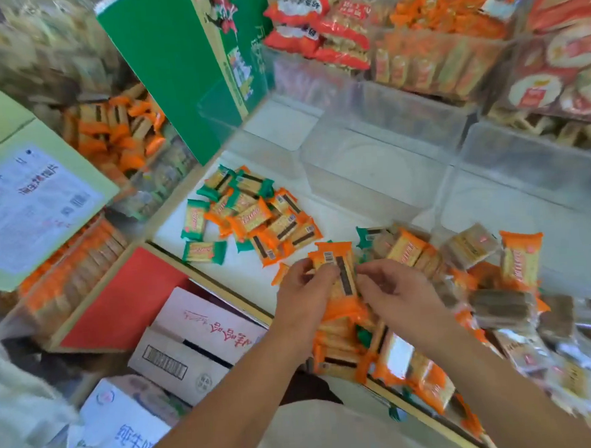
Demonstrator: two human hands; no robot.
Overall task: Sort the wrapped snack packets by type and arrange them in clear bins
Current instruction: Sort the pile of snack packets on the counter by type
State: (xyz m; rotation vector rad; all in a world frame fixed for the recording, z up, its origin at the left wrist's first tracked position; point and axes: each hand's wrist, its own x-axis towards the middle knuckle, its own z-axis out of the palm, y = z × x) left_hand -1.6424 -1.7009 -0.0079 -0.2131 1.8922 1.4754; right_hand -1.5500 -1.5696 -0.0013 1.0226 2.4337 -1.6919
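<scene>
My left hand [304, 293] grips a stack of orange-wrapped cracker packets [339, 269], thumb and fingers curled round its left side. Beside the stack's right edge, my right hand [396, 288] has its fingers curled; whether it touches a packet is unclear. A loose pile of orange and green packets [251, 216] lies on the white shelf beyond my hands. More orange packets [402, 366] and brown clear-wrapped ones [502, 303] are heaped to the right. An empty clear bin [387, 154] stands behind the pile.
A green carton [185, 67] stands at the back left beside a bin of orange packets [116, 135]. Filled clear bins [433, 63] line the back right. Cardboard boxes [190, 346] sit below the shelf edge at the left, next to a red panel [125, 305].
</scene>
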